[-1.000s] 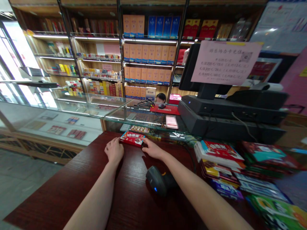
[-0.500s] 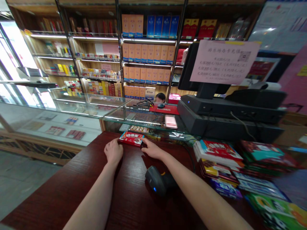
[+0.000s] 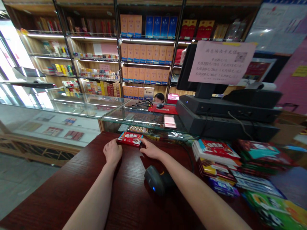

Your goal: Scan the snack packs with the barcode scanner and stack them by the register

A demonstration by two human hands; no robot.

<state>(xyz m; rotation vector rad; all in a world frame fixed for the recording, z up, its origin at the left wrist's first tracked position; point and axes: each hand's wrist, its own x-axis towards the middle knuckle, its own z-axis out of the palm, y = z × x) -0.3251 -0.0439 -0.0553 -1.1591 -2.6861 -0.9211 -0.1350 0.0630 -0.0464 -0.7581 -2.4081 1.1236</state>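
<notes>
A flat red snack box [image 3: 129, 139] with blue at its corner and white lettering lies at the far edge of the dark wooden counter. My left hand [image 3: 112, 151] is curled at the box's left end, its fingertips partly hidden. At the right end, my right hand [image 3: 149, 149] grips the box with thumb and fingers. Beneath my right forearm a black barcode scanner [image 3: 155, 179] with a blue light rests on the wood.
Several stacked snack packs [image 3: 217, 150] fill the counter's right side, below a black register [image 3: 230, 111] with a pink sign [image 3: 220, 62]. A glass display case [image 3: 134, 111] adjoins the far edge. Beyond it, a person's head [image 3: 159, 97] shows before shelves of boxes.
The view has shifted very slightly, so everything sits a little further left. Both hands stay at the ends of the snack box, which has not visibly moved on the counter.
</notes>
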